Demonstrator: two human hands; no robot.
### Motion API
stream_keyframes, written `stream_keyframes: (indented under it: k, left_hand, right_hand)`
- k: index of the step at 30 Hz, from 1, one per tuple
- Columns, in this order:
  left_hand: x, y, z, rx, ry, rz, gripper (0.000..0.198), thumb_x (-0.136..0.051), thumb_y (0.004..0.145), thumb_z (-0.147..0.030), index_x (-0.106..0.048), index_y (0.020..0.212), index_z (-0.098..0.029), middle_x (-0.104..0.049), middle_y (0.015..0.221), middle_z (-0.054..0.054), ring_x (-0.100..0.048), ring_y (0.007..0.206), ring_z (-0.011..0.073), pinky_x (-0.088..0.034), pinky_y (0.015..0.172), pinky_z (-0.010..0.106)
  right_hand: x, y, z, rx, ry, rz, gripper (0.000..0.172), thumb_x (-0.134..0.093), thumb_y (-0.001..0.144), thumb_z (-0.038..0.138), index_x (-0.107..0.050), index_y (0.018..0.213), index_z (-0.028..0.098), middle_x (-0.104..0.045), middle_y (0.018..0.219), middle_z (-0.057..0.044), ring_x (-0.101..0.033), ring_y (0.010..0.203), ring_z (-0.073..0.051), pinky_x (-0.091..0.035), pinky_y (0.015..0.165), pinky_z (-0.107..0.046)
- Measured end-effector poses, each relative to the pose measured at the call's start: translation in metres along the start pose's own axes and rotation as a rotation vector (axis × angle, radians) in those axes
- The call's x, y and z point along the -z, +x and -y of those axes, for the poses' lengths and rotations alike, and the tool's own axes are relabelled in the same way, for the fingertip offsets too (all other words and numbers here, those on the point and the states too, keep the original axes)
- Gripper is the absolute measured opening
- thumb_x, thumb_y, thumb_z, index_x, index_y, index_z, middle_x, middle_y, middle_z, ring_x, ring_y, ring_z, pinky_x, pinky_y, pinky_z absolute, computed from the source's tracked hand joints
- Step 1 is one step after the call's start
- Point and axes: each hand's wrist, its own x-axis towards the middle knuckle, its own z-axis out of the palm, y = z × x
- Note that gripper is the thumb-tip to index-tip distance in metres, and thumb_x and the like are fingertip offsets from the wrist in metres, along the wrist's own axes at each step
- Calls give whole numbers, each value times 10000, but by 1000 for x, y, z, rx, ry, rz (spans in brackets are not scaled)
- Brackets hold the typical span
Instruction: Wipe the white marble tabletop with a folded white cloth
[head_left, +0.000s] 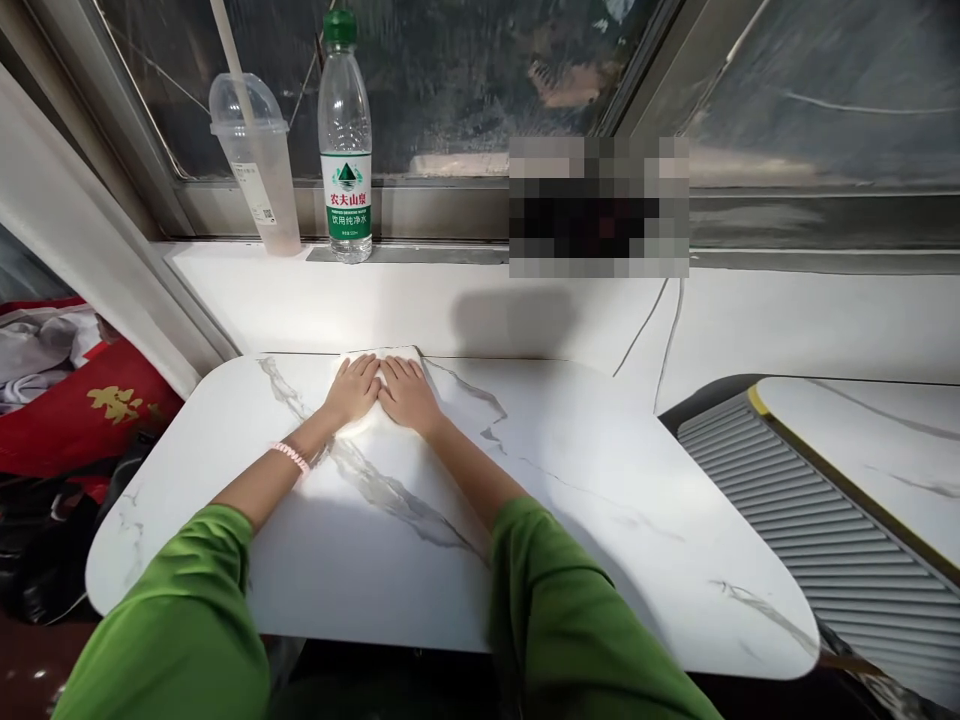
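Note:
Both arms reach forward over a white marble-patterned table [600,480] to its far edge by the wall. My left hand [354,388] lies flat with fingers extended on a white cloth [369,424]. Beside it, my right hand [409,393] also presses down flat on the cloth, and the fingertips of the two hands nearly meet. Much of the cloth is hidden under the hands; its far corner shows near the wall. Whether it is fabric or thick paper is hard to make out. A pink bracelet [291,458] circles my left wrist.
On the window ledge stand a plastic cup [262,190] with a straw and a green-capped water bottle [347,150]. A blurred-out object [598,207] sits farther right, with cords hanging below. A red bag [97,410] lies at left. A ribbed grey panel [810,520] flanks a second table [870,430].

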Motion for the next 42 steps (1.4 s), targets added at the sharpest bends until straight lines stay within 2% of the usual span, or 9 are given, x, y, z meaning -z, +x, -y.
stream_keyframes:
  k: [6,13,17,19,22,28,31,36,42]
  left_hand:
    - [4,-46,-41,-14,7,26,479,-279,974,-226,-433,1406,-87,-417,1508,152,-335,1424,261,-210,1188,505]
    - [13,-141,-135,-128,-17,63,541,-234,983,-264,-396,1437,-21,-370,1522,202,-278,1450,306,-181,1193,551]
    - [12,-167,-168,-233,-64,94,559,-263,975,-272,-363,1462,-15,-327,1542,200,-229,1467,311,-158,1192,572]
    - [7,-160,-173,-263,-84,99,558,-282,971,-271,-364,1463,-19,-328,1542,194,-233,1466,305,-154,1191,573]
    - [-3,-123,-170,-254,-98,110,547,-298,967,-263,-371,1458,-33,-356,1535,171,-261,1459,276,-166,1193,554]
    - [-23,0,-147,-138,-68,100,504,-302,966,-216,-403,1437,-67,-405,1520,132,-319,1434,233,-182,1202,492]
    - [-29,39,-138,-99,-37,70,476,-295,972,-192,-431,1413,-78,-418,1513,123,-332,1425,222,-193,1199,474]
    - [-28,38,-142,-63,-41,73,477,-273,991,-212,-418,1432,-104,-388,1536,94,-307,1438,208,-170,1207,451]
    - [-28,-19,-208,-89,-66,126,517,-274,995,-270,-384,1461,-76,-339,1557,121,-259,1461,236,-131,1212,488]
  right_hand:
    - [16,-54,7,25,-13,18,522,-380,922,215,-473,1391,4,-477,1459,-189,-401,1364,-293,-235,1165,-464]
    - [64,-186,29,70,-66,36,567,-346,917,262,-457,1406,-1,-446,1480,-200,-358,1397,-305,-284,1155,-507]
    - [81,-237,33,46,-129,28,594,-375,894,270,-442,1420,2,-419,1499,-197,-320,1421,-306,-281,1163,-508]
    - [82,-241,26,25,-148,27,602,-387,879,270,-445,1417,4,-429,1493,-193,-329,1416,-301,-283,1163,-498]
    - [76,-218,0,-18,-169,26,587,-374,879,258,-460,1403,7,-464,1471,-185,-377,1385,-295,-286,1156,-488]
    - [58,-115,-80,-117,-157,84,549,-338,905,246,-480,1387,24,-485,1456,-176,-420,1350,-288,-275,1147,-454]
    - [51,-77,-107,-115,-128,80,530,-328,907,240,-484,1381,63,-499,1448,-163,-420,1349,-278,-278,1136,-448]
    - [48,-81,-111,-115,-120,62,535,-283,936,255,-453,1404,60,-474,1469,-163,-398,1373,-270,-264,1145,-452]
    - [81,-173,-111,-18,-156,71,560,-265,953,296,-436,1415,30,-453,1479,-186,-392,1383,-286,-285,1149,-470]
